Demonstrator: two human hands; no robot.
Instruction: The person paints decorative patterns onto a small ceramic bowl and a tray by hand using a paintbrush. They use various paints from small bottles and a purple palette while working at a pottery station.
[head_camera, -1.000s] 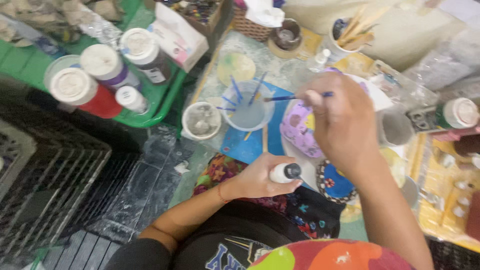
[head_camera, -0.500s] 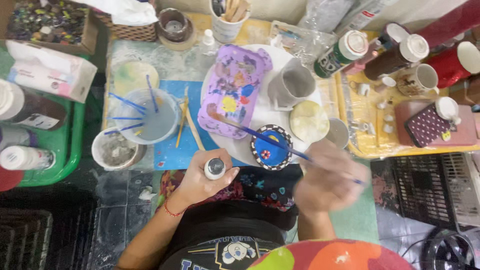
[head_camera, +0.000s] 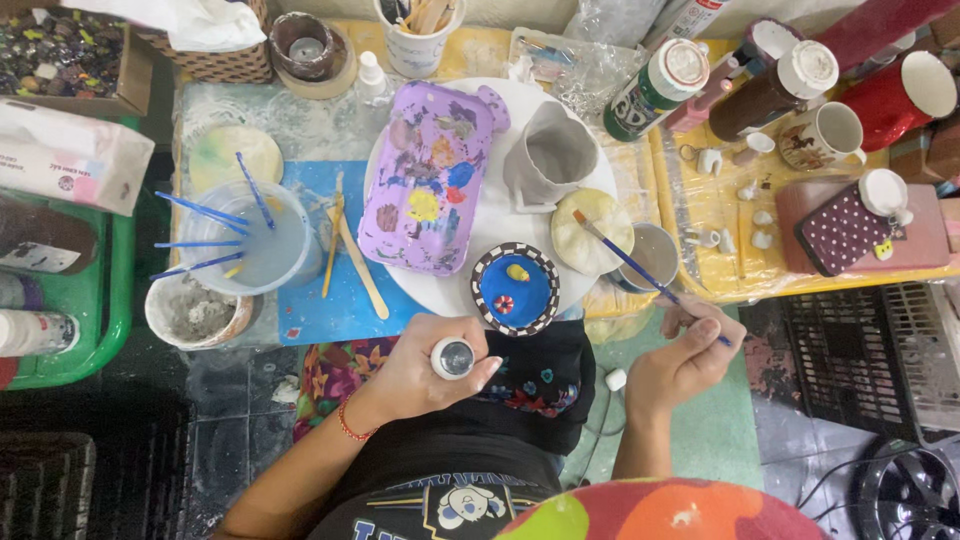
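The left hand (head_camera: 425, 375) is gripping a small round paint pot (head_camera: 453, 357), its fingers curling around it with the open top facing up. The right hand (head_camera: 685, 360) is pinching a thin blue-handled paintbrush (head_camera: 640, 268) between its fingertips, the brush slanting up and away from that hand so its bristle tip is lying over a pale round ceramic piece (head_camera: 592, 230). Just above the left hand, between the two hands, a small blue bowl (head_camera: 514, 288) with a checkered rim is sitting on the edge of a white round board (head_camera: 495, 215). Farther up from the left hand, a purple palette (head_camera: 430, 190) smeared with paint is resting on the same board, beside a grey clay jug (head_camera: 548, 155). Out to the left of the left hand, a water cup (head_camera: 262, 240) is holding several blue brushes, standing on the tabletop (head_camera: 320, 130) near a blue mat (head_camera: 345, 290).
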